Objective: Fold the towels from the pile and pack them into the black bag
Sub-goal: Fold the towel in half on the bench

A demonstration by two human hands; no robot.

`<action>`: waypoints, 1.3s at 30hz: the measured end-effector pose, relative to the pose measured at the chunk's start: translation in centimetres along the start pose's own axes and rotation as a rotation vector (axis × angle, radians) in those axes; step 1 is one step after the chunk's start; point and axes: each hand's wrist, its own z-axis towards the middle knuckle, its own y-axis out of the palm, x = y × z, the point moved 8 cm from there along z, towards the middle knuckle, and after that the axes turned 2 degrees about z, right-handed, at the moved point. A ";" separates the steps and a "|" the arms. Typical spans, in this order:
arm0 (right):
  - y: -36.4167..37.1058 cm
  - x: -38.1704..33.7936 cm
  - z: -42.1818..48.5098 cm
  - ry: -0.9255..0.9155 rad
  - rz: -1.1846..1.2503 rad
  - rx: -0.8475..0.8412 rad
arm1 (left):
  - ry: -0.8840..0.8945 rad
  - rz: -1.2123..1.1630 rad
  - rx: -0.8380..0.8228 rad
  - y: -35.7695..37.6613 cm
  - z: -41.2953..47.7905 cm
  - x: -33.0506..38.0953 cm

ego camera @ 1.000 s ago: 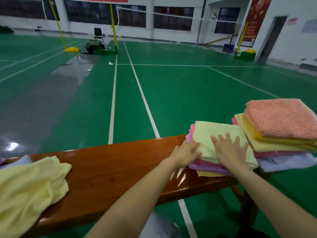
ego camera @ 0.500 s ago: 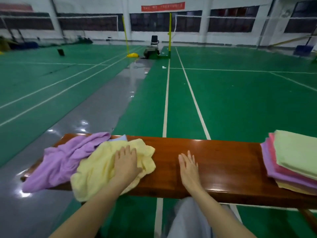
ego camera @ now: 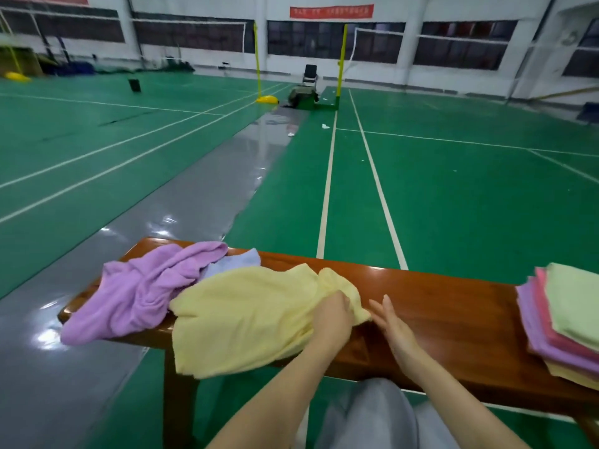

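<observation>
1. While the left hand (ego camera: 332, 314) grips the right-hand edge of a yellow towel (ego camera: 246, 315), the right hand (ego camera: 393, 328) hovers just beside it, fingers straight and relaxed, holding nothing.
2. That towel lies crumpled on the left half of a glossy brown wooden surface (ego camera: 437, 306), and its near edge hangs over the front.
3. Judging by its creases and droop, it is light, soft and limp, with a nap that should not slip. It will sag wherever it is not supported.
4. A sensible hold would be two neighbouring corners, one in each hand, so it can be shaken flat before folding.
5. Left of it sits the unfolded pile: a purple towel (ego camera: 139, 296) and a pale lilac towel (ego camera: 233, 262) peeking out behind.
6. At the far right rests a neat stack of folded towels (ego camera: 564, 315), green on top, then pink, purple and yellow.
7. No black bag is in view.
8. Around the surface spreads an indoor sports hall: green court floor (ego camera: 453, 189) with white lines, a shiny grey strip, yellow net posts (ego camera: 340, 59) and dark windows along the far white wall.
</observation>
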 end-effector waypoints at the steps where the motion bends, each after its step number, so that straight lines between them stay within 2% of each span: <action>1: -0.6 0.1 0.0 -0.001 0.088 0.029 | -0.021 -0.120 -0.030 0.6 0.3 0.6; 4: -2.8 0.3 -0.2 0.074 0.397 0.123 | 0.059 -0.331 -0.178 3.2 0.1 3.0; 6: -4.4 0.9 -0.3 0.163 0.486 0.192 | 0.130 -0.458 -0.273 4.7 -0.6 4.3; 9: -7.3 1.7 -0.5 0.261 0.404 0.290 | 0.250 -0.449 -0.353 5.4 -1.5 5.4; 11: -9.2 1.1 -0.4 0.229 0.335 0.304 | 0.306 -0.422 -0.341 4.4 -1.4 5.6; 13: -11.2 0.3 -0.5 0.184 0.320 0.338 | 0.284 -0.307 -0.188 1.8 -0.3 4.3; 15: -13.2 -0.3 -0.5 0.165 0.328 0.374 | 0.236 -0.050 -0.067 -0.4 1.1 1.8; 17: -14.6 -0.8 -0.4 0.161 0.318 0.391 | 0.112 0.147 -0.122 -1.1 2.3 -1.5; 19: -15.6 -1.1 -0.3 0.164 0.313 0.400 | -0.031 0.200 -0.190 -1.4 2.9 -4.8; 22: -16.4 -1.0 -0.2 0.178 0.316 0.399 | -0.109 0.228 -0.212 -1.5 3.3 -7.2; 26: -15.8 -1.0 -0.4 0.202 0.321 0.379 | -0.174 0.023 -0.307 -0.2 3.8 -6.7; 29: -15.1 -1.6 -0.3 0.162 0.320 0.336 | -0.306 -0.228 -0.392 0.7 3.6 -5.6; 32: -14.6 -3.2 -0.5 0.085 0.260 0.254 | -0.321 -0.283 -0.462 2.0 3.6 -4.3; 39: -14.5 -5.8 -0.3 -0.033 0.175 0.147 | -0.489 -0.792 -0.437 3.3 4.3 -2.7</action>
